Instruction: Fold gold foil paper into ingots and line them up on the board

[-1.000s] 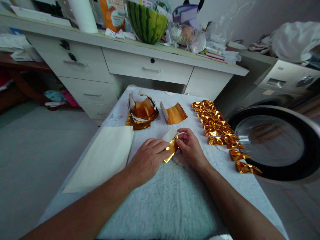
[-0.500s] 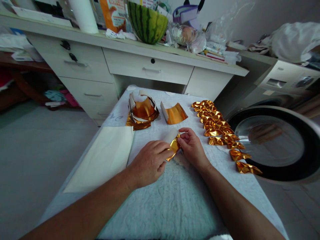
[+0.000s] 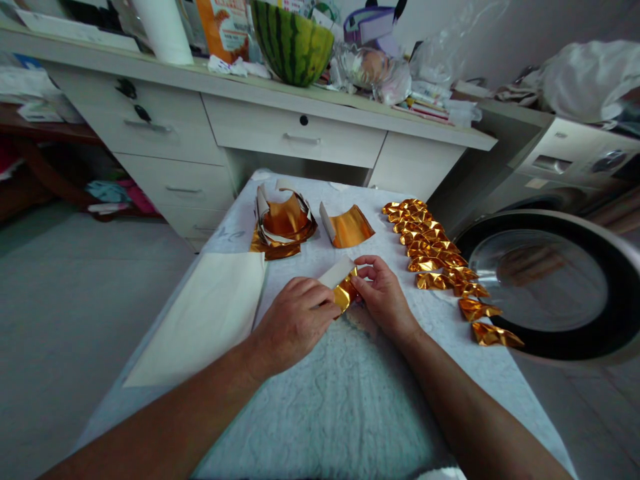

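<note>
Between my two hands is a sheet of gold foil paper (image 3: 344, 293), partly folded, with a white flap standing along its far edge. My left hand (image 3: 300, 319) is closed on its near left end, the fingertips pinching the foil. At the other end, my right hand (image 3: 379, 290) grips the paper between thumb and fingers. Beyond them lies a single curled gold sheet (image 3: 353, 227), white on its back. To its left sits a curled stack of gold sheets (image 3: 284, 223). Several folded gold foil pieces (image 3: 425, 247) run in rows down the table's right side.
A cream paper sheet (image 3: 205, 320) lies at the left on the cloth-covered table (image 3: 350, 413). Behind stands a white desk (image 3: 300, 133) with a cut watermelon (image 3: 293, 47) on top. An open washing machine door (image 3: 540, 283) is close to the table's right edge.
The foil paper has turned slightly between my hands, and its white flap now shows more clearly. My left hand has shifted a little to the left.
</note>
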Motion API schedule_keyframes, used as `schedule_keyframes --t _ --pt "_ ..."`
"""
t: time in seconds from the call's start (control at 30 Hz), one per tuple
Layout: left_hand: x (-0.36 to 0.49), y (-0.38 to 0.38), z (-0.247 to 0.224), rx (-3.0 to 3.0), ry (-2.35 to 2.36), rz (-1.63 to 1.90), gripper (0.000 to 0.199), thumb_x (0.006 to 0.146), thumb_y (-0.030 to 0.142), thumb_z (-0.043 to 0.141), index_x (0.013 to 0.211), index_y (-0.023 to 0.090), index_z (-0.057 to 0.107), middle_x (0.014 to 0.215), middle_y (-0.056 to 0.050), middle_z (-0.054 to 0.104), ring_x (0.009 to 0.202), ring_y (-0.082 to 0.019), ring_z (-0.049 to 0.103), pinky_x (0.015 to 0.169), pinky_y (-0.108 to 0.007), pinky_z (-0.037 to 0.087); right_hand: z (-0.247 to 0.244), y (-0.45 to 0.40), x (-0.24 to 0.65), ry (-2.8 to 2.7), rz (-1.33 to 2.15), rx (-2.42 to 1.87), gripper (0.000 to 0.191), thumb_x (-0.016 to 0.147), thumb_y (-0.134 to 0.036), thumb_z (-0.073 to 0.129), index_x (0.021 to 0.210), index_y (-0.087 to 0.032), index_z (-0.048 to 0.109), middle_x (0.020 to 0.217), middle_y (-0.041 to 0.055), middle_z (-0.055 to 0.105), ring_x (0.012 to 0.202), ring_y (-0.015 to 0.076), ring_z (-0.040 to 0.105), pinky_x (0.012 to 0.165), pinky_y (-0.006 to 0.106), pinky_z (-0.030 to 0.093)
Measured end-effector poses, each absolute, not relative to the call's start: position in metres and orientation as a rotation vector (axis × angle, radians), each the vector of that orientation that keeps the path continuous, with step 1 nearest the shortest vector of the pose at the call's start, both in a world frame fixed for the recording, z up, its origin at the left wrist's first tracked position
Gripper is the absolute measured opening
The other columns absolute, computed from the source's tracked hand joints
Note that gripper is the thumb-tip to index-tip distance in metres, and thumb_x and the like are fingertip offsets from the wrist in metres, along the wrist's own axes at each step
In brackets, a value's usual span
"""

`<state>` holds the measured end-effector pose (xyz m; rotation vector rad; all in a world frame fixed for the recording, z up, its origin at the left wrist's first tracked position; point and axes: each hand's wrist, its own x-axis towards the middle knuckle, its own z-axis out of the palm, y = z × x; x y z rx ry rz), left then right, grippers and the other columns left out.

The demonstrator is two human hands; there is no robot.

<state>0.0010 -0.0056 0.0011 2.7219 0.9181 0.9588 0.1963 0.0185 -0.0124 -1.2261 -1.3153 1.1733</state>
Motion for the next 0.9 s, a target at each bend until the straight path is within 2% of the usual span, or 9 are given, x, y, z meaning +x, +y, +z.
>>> schedule_keyframes --t 0.23,0.43,0.57,0.67,0.9 --pt "0.002 -0.006 0.001 2.729 1.022 0.501 0.011 0.087 0.011 0.053 0.086 0.018 0.062 0.081 -0.002 0.064 0.077 -0.019 0.056 0.073 -0.034 0.044 -0.014 0.016 0.197 -1.695 0.836 -1.391 0.020 0.080 -0.020 0.057 0.100 -0.022 0.054 0.071 -0.0035 0.055 0.064 0.0134 0.054 0.062 0.027 0.045" --pt "0.003 -0.006 0.004 2.682 1.023 0.453 0.014 0.092 0.018 0.050 0.086 0.018 0.062 0.082 -0.003 0.062 0.078 -0.018 0.055 0.071 -0.032 0.045 -0.011 0.015 0.197 -1.996 0.366 -1.534 0.020 0.075 -0.011 0.061 0.094 -0.019 0.061 0.090 0.0071 0.061 0.089 0.0233 0.053 0.084 0.039 0.041" --pt "0.003 -0.005 0.004 2.626 1.058 0.431 0.013 0.092 0.019 0.053 0.084 0.017 0.063 0.083 -0.003 0.062 0.080 -0.018 0.056 0.072 -0.031 0.046 -0.006 0.013 0.196 -2.136 0.328 -1.475 0.013 0.079 -0.008 0.058 0.086 -0.018 0.062 0.089 0.0079 0.060 0.087 0.0225 0.052 0.080 0.036 0.040" --pt "0.004 -0.003 0.001 2.592 1.094 0.428 0.012 0.092 0.018 0.054 0.085 0.017 0.062 0.083 -0.003 0.061 0.082 -0.019 0.057 0.074 -0.032 0.047 -0.004 0.011 0.194 -2.233 0.447 -1.326 0.017 0.082 -0.004 0.052 0.081 -0.018 0.061 0.081 0.0046 0.060 0.081 0.0187 0.053 0.075 0.031 0.041" --pt "0.005 -0.001 -0.003 2.529 1.132 0.495 0.009 0.091 0.015 0.053 0.084 0.018 0.057 0.083 -0.001 0.060 0.082 -0.018 0.056 0.076 -0.032 0.047 -0.003 0.007 0.192 -2.208 0.513 -1.254 0.019 0.082 -0.002 0.049 0.083 -0.018 0.060 0.084 0.0037 0.062 0.081 0.0166 0.055 0.075 0.028 0.042"
